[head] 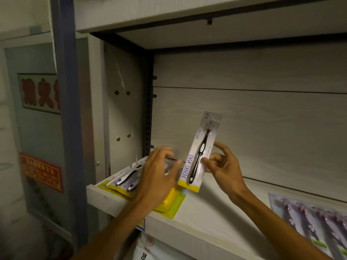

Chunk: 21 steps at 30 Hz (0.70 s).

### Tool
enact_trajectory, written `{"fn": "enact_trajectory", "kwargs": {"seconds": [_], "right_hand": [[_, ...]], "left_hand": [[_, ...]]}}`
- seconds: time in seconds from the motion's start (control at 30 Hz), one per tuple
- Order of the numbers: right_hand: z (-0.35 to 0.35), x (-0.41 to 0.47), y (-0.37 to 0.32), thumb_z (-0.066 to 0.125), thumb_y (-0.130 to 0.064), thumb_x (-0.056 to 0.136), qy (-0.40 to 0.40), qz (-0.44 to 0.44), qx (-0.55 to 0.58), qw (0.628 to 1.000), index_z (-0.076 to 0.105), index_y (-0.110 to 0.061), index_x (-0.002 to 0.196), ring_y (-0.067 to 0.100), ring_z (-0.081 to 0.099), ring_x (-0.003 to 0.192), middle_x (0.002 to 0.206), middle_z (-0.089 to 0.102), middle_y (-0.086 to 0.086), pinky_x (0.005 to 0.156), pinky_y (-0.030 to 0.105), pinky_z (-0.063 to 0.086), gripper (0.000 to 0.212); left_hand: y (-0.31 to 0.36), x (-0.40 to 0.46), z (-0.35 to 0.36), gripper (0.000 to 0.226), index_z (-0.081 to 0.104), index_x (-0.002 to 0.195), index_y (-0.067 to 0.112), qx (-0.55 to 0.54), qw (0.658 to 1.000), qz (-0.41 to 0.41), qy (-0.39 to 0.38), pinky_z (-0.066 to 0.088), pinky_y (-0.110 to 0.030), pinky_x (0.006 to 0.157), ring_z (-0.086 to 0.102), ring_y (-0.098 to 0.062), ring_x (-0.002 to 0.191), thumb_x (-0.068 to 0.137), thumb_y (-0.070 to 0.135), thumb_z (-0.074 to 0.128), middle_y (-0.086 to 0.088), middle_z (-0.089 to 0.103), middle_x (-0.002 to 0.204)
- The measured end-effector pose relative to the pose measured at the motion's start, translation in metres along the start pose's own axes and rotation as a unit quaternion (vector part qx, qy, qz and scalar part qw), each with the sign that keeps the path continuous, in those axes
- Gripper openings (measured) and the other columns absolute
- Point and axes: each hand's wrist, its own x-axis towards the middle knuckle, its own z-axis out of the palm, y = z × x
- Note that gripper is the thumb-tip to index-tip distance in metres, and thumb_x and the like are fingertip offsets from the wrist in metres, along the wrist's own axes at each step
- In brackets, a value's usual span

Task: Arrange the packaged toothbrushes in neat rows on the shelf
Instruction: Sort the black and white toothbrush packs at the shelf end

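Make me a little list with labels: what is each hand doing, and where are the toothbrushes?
right hand: holds one packaged toothbrush upright, tilted, above the shelf
left hand: rests, fingers spread, on the pile of toothbrush packs
pile: lies at the shelf's left end, packs overlapping, not in rows
multi-pack: lies flat at the shelf's right end
shelf middle: bare

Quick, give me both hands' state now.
Left hand: open, fingers spread over the stack.
Right hand: closed, pinching an upright toothbrush pack.
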Motion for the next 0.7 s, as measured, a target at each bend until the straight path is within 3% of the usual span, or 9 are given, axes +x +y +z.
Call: {"fn": "enact_trajectory", "kwargs": {"seconds": [0.1,0.17,0.33,0.4,0.7], "right_hand": [[-0.001,0.002,0.004,0.065,0.0,0.085,0.014,0.003,-0.007,1.0,0.046,-0.023,0.126,0.018,0.072,0.08,0.078,0.071,0.007,0.075,0.032,0.059,0.05],[-0.002,0.004,0.007,0.065,0.0,0.085,0.024,0.006,0.0,1.0,0.046,-0.019,0.128,0.018,0.072,0.08,0.079,0.071,0.008,0.074,0.035,0.059,0.05],[-0.004,0.007,0.014,0.067,-0.001,0.085,0.043,0.005,-0.009,0.999,0.047,-0.019,0.127,0.019,0.071,0.081,0.081,0.071,0.011,0.079,0.043,0.058,0.05],[-0.004,0.007,0.018,0.068,-0.002,0.084,0.047,0.007,-0.012,0.999,0.047,-0.018,0.128,0.02,0.071,0.083,0.081,0.071,0.01,0.081,0.047,0.057,0.051],[-0.005,0.009,0.02,0.066,0.001,0.084,0.057,0.013,0.003,0.998,0.047,-0.02,0.124,0.02,0.071,0.08,0.078,0.07,0.009,0.079,0.044,0.058,0.05]], "left_hand": [[-0.027,0.023,-0.031,0.017,0.057,0.104,0.02,0.087,0.993,-0.073,-0.013,0.04,-0.014,0.072,0.055,-0.009,0.093,0.088,0.024,0.063,0.004,0.059,0.107],[-0.046,0.036,-0.052,0.016,0.057,0.1,0.018,0.161,0.977,-0.13,-0.053,0.042,-0.02,0.069,0.055,-0.012,0.089,0.088,0.026,0.063,0.0,0.061,0.102],[-0.07,0.044,-0.076,0.032,0.061,0.094,0.014,0.308,0.875,-0.256,-0.273,0.05,-0.03,0.075,0.061,-0.018,0.085,0.087,0.045,0.061,-0.005,0.066,0.091],[-0.077,0.04,-0.075,0.037,0.063,0.093,0.014,0.325,0.85,-0.276,-0.308,0.051,-0.029,0.075,0.063,-0.017,0.084,0.084,0.05,0.062,-0.004,0.068,0.09],[-0.081,0.036,-0.07,0.016,0.063,0.089,0.014,0.313,0.877,-0.256,-0.26,0.055,-0.031,0.078,0.063,-0.017,0.082,0.086,0.029,0.066,-0.004,0.066,0.085]]}}
